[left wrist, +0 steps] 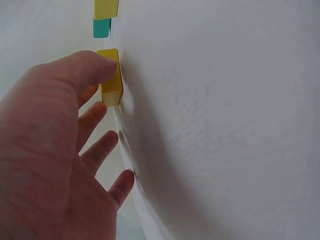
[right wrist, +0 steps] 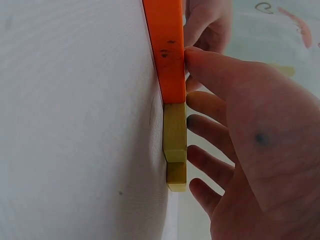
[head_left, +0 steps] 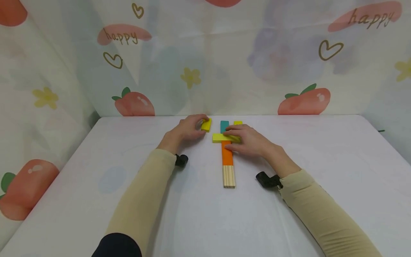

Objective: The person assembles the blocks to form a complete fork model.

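At the far side of the table, my left hand (head_left: 189, 127) pinches a yellow block (head_left: 207, 125) between thumb and fingers. The left wrist view shows the thumb on this block's face (left wrist: 112, 85), the lower fingers spread below. My right hand (head_left: 248, 141) lies over a row of blocks, its fingers loosely extended. They touch a lime-yellow crosswise block (head_left: 218, 138), while the thumb is at an orange block (head_left: 226, 159). Beyond the crosspiece lie a teal block (head_left: 224, 126) and another yellow block (head_left: 238, 122), partly hidden by the right hand. Plain wooden pieces (head_left: 229, 176) continue the row nearer me.
A white cloth covers the table (head_left: 199, 214), whose back edge meets a printed curtain (head_left: 218, 71) just behind the blocks. Another printed cloth (head_left: 41, 117) hangs at the left. Each wrist wears a black camera mount.
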`<state>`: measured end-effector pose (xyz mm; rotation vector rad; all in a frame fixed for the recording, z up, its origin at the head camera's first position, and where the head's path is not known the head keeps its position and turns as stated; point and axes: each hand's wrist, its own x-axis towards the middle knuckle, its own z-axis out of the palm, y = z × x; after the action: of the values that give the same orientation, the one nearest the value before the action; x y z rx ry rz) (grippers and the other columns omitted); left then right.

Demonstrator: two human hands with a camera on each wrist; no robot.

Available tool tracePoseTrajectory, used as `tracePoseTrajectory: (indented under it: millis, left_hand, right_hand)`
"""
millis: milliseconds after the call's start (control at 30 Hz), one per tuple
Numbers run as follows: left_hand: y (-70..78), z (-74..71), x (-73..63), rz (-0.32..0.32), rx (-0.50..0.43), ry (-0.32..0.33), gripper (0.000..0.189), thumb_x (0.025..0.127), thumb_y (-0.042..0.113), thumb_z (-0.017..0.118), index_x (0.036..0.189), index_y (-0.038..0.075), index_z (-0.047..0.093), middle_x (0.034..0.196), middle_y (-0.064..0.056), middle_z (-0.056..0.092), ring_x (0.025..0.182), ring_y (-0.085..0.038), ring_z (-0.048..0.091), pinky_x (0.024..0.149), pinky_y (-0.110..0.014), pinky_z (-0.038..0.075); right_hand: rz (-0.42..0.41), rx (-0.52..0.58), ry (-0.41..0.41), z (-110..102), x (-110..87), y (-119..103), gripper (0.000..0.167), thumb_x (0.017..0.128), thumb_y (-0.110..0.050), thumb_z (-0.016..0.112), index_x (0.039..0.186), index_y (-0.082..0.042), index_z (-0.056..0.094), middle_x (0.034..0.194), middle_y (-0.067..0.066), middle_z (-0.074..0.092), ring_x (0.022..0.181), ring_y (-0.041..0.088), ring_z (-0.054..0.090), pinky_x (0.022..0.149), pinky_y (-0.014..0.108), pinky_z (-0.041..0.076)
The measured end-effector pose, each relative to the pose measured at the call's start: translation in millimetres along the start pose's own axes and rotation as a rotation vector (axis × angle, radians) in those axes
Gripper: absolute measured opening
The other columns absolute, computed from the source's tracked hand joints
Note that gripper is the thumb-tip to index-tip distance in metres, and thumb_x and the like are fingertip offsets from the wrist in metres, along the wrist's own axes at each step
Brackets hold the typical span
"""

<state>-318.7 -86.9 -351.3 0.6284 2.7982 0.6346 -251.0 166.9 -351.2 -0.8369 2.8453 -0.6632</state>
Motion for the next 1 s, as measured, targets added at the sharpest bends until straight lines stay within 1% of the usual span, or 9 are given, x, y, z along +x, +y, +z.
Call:
tracePoseTrajectory:
  millis: [200, 367, 600, 800, 1000]
  left_hand:
    - [-2.0, 0.3, 1.8, -0.01, -0.003, -0.001, 0.053, 0.098, 0.021, 0.062, 0.15, 0.02, 0.049, 0.158, -0.003, 0.045, 0.147, -0.026, 0.036, 0.123, -0.053, 0.023]
    - [-2.2, 0.7, 2.9, -0.003, -0.007, 0.004, 0.052, 0.099, 0.02, 0.062, 0.149, 0.02, 0.049, 0.158, -0.003, 0.045, 0.147, -0.026, 0.037, 0.122, -0.054, 0.023]
    - [-1.9, 2.2, 3.2, -0.025, -0.009, 0.008, 0.051, 0.099, 0.022, 0.063, 0.149, 0.021, 0.05, 0.159, -0.001, 0.044, 0.148, -0.025, 0.035, 0.124, -0.053, 0.022]
    - [-1.2, 1.9, 2.3, -0.016, -0.011, 0.009, 0.051, 0.099, 0.021, 0.063, 0.148, 0.019, 0.05, 0.159, -0.002, 0.044, 0.148, -0.026, 0.036, 0.123, -0.054, 0.022]
    - [0.1, 1.5, 1.7, -0.002, -0.005, 0.007, 0.05, 0.099, 0.022, 0.063, 0.148, 0.019, 0.05, 0.158, -0.002, 0.045, 0.148, -0.025, 0.036, 0.123, -0.053, 0.023]
  right_hand:
    - [0.005, 0.002, -0.005, -1.1, 0.0, -1.1, 0.05, 0.096, -0.033, 0.07, 0.14, -0.009, 0.063, 0.151, 0.014, 0.052, 0.143, 0.038, 0.039, 0.12, 0.058, 0.029]
    - [0.01, 0.0, -0.007, -1.5, -0.2, -1.8, 0.05, 0.096, -0.034, 0.07, 0.14, -0.009, 0.063, 0.151, 0.013, 0.052, 0.144, 0.038, 0.039, 0.12, 0.058, 0.029]
    - [0.025, 0.003, -0.01, -0.4, -0.2, -1.4, 0.051, 0.096, -0.033, 0.07, 0.141, -0.01, 0.063, 0.152, 0.012, 0.051, 0.145, 0.038, 0.038, 0.121, 0.058, 0.028]
    - [0.042, 0.007, -0.022, 0.2, -0.8, -1.9, 0.051, 0.097, -0.034, 0.069, 0.142, -0.011, 0.061, 0.155, 0.013, 0.048, 0.146, 0.038, 0.035, 0.121, 0.06, 0.026]
    - [0.047, 0.002, -0.022, -0.8, -1.2, -3.7, 0.052, 0.097, -0.035, 0.069, 0.142, -0.011, 0.062, 0.154, 0.012, 0.049, 0.146, 0.038, 0.036, 0.121, 0.06, 0.027]
